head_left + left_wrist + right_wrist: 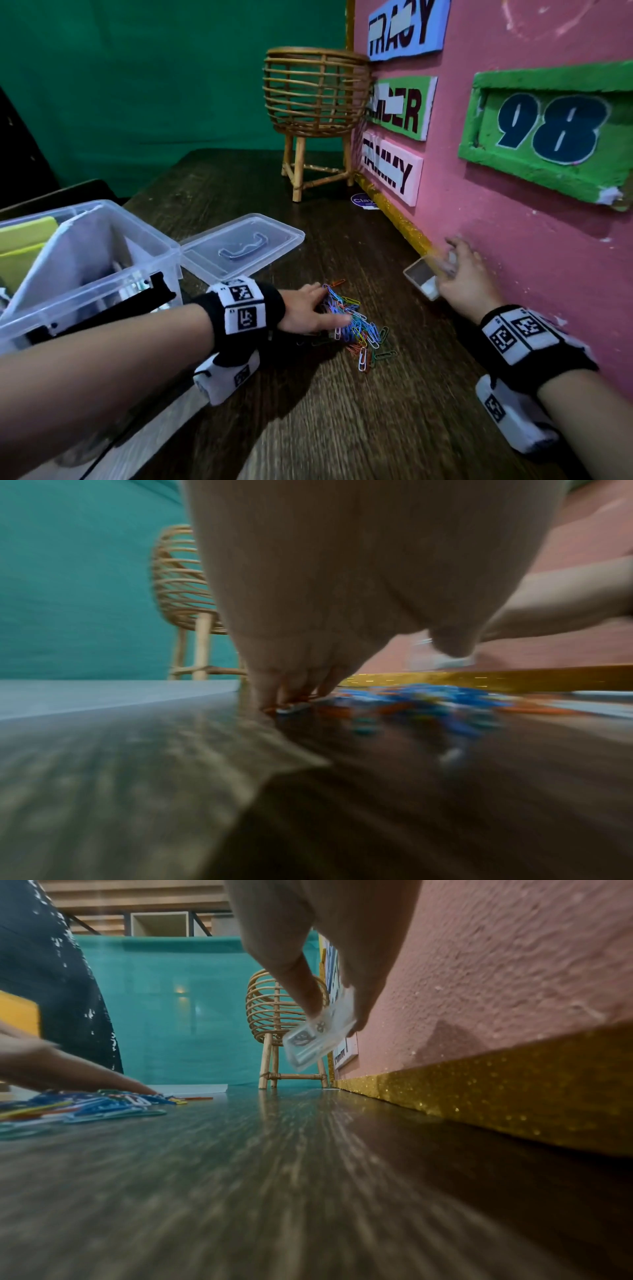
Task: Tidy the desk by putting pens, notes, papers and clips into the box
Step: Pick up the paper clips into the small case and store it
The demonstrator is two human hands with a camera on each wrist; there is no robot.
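Observation:
A heap of coloured paper clips (356,329) (428,699) (95,1104) lies on the dark wooden desk (342,428). My left hand (308,311) (342,664) rests on the heap's left side, fingertips (291,696) pressing down on the clips, thumb spread apart. My right hand (459,274) (337,1020) pinches a small clear clip case (419,279) (315,1042), tilted and lifted off the desk beside the pink board. The clear plastic box (161,253) stands open at the left, with white paper and yellow-green notes inside.
The box's clear lid (239,246) lies flat just right of the box. A rattan basket on legs (315,99) stands at the desk's far end. A pink board (513,222) with a gold glitter strip (394,212) runs along the right edge.

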